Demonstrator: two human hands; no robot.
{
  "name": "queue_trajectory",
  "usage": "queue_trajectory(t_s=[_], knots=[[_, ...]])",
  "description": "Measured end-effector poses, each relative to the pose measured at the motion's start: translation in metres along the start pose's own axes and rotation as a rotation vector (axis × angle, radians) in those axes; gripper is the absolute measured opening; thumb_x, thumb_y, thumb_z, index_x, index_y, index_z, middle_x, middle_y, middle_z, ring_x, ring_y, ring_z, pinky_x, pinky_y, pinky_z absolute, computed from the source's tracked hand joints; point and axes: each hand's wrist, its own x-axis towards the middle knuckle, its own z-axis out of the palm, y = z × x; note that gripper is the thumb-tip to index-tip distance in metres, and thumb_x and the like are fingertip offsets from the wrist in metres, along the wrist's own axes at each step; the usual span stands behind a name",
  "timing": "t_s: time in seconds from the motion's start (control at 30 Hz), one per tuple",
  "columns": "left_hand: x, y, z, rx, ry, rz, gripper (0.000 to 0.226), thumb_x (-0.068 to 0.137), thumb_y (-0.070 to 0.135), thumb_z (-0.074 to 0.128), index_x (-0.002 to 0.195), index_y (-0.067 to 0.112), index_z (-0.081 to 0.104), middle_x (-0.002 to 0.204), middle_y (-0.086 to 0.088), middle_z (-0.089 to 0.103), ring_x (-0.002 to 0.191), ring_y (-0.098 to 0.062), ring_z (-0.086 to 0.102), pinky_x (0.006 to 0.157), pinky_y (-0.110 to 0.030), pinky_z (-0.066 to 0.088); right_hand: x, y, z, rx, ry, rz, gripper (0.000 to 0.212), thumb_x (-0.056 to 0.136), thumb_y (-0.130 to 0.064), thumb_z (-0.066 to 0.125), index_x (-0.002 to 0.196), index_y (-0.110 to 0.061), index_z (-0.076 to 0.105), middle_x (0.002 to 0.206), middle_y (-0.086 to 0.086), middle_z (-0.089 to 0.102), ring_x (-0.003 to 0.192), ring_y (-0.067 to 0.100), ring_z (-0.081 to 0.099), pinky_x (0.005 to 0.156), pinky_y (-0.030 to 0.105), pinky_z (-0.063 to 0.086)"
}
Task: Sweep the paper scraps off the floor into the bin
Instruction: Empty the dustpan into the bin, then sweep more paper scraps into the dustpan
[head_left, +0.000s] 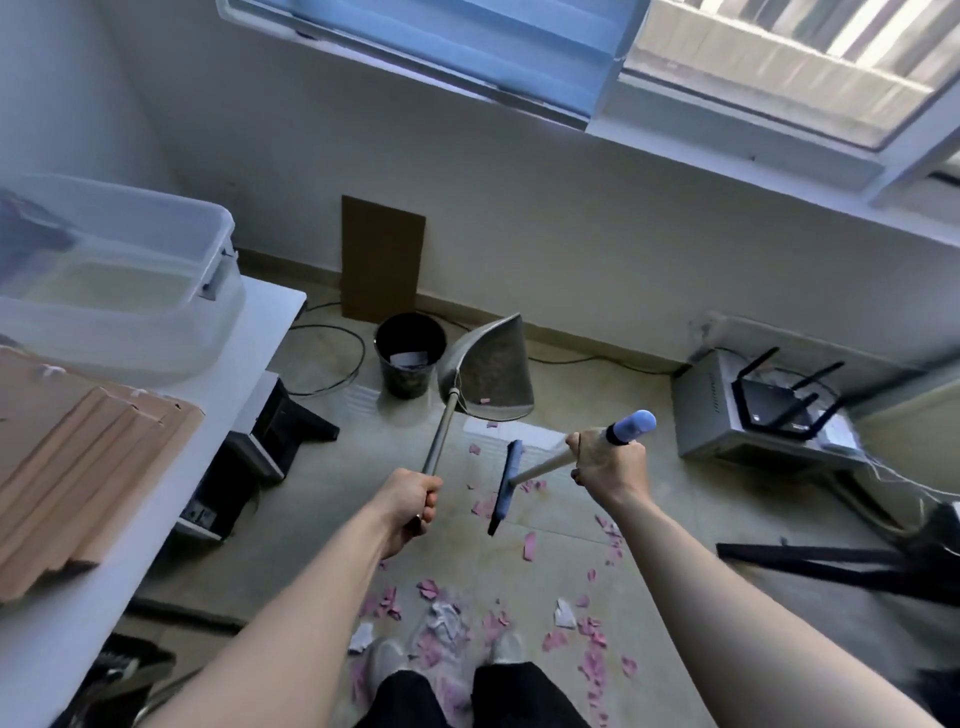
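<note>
Pink and white paper scraps (441, 618) lie scattered over the tiled floor around my feet and further ahead. My left hand (410, 506) grips the metal handle of a grey dustpan (491, 366), whose pan stands on the floor beside a black bin (410, 353) near the wall. One pink scrap lies in the pan. My right hand (605, 462) grips the broom handle (631, 426) near its blue end. The blue broom head (506, 486) is over the scraps, between my hands.
A white table (244, 353) on the left carries a clear plastic box (114, 270) and cardboard sheets (78, 467). A cardboard piece (382, 260) leans on the wall behind the bin. Cables run along the floor. A grey box with a router (779, 405) and black legs (831, 561) sit right.
</note>
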Motion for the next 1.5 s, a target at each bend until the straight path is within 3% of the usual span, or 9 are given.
queue_trajectory(t_s=[0.13,0.3,0.5,0.63,0.83,0.9,1.1,1.2,1.5], knots=[[-0.010,-0.021,0.013,-0.045,-0.014,-0.059,0.026,0.094,0.007,0.047,0.070,0.016,0.043,0.050,0.002,0.039,0.033,-0.008,0.032,0.033,-0.013,0.024,-0.015,0.029,-0.016,0.036,0.012,0.025,0.039,0.069,-0.039,0.054,0.079,-0.002,0.059,0.062,0.005,0.059,0.060,0.025,0.057,0.059,0.037,0.040],[-0.032,-0.049,0.031,-0.067,-0.004,-0.110,0.023,0.095,0.007,0.046,0.074,0.015,0.042,0.047,0.003,0.039,0.030,-0.006,0.033,0.029,-0.013,0.025,-0.033,0.065,-0.039,0.028,0.006,0.070,0.019,0.061,-0.040,0.049,0.064,-0.021,0.051,0.060,0.006,0.055,0.059,0.026,0.045,0.058,0.040,0.035],[-0.064,-0.084,0.064,-0.082,0.047,-0.108,0.024,0.095,0.005,0.043,0.073,0.015,0.041,0.044,0.004,0.038,0.028,-0.006,0.032,0.029,-0.011,0.025,-0.058,0.121,-0.079,0.024,-0.024,0.029,0.017,0.066,-0.031,0.049,0.056,-0.017,0.047,0.062,0.005,0.055,0.063,0.028,0.057,0.057,0.037,0.038],[-0.095,-0.127,0.100,-0.095,0.064,-0.106,0.025,0.094,0.005,0.040,0.071,0.015,0.041,0.044,0.005,0.037,0.028,-0.005,0.032,0.027,-0.012,0.024,-0.085,0.179,-0.114,0.031,-0.041,-0.014,0.026,0.073,-0.033,0.048,0.066,-0.009,0.055,0.064,0.006,0.059,0.068,0.034,0.069,0.057,0.036,0.043],[-0.151,-0.193,0.139,-0.095,0.101,-0.111,0.029,0.096,0.006,0.037,0.068,0.015,0.037,0.043,0.004,0.033,0.027,-0.005,0.029,0.026,-0.012,0.022,-0.133,0.265,-0.154,0.131,-0.058,-0.036,0.031,0.082,-0.030,0.055,0.081,0.000,0.062,0.070,0.010,0.060,0.063,0.033,0.059,0.059,0.034,0.042],[-0.170,-0.213,0.146,-0.090,0.125,-0.111,0.029,0.096,0.005,0.036,0.068,0.015,0.035,0.043,0.004,0.031,0.027,-0.005,0.027,0.027,-0.012,0.021,-0.149,0.285,-0.160,0.134,-0.060,-0.005,0.028,0.080,-0.028,0.055,0.078,-0.002,0.064,0.071,0.015,0.067,0.062,0.028,0.059,0.059,0.033,0.043],[-0.202,-0.245,0.148,-0.143,0.112,-0.125,0.027,0.097,0.006,0.034,0.071,0.014,0.037,0.040,0.004,0.028,0.025,-0.004,0.026,0.026,-0.009,0.019,-0.186,0.320,-0.174,0.009,-0.044,-0.031,0.022,0.088,-0.010,0.048,0.066,-0.010,0.045,0.070,0.011,0.056,0.063,0.029,0.048,0.052,0.030,0.032],[-0.215,-0.256,0.147,-0.135,0.131,-0.130,0.023,0.097,0.004,0.034,0.076,0.013,0.039,0.039,0.004,0.029,0.025,-0.003,0.027,0.027,-0.008,0.020,-0.200,0.333,-0.177,-0.026,-0.022,-0.038,0.025,0.090,-0.012,0.047,0.066,-0.009,0.042,0.067,0.011,0.053,0.058,0.027,0.043,0.053,0.031,0.028],[-0.235,-0.292,0.114,-0.139,0.147,-0.153,0.026,0.096,0.004,0.035,0.073,0.016,0.039,0.039,0.005,0.031,0.025,-0.004,0.028,0.028,-0.008,0.021,-0.234,0.354,-0.158,-0.165,-0.012,-0.032,0.019,0.090,-0.011,0.053,0.072,-0.007,0.051,0.078,0.017,0.063,0.065,0.032,0.050,0.051,0.031,0.031]])
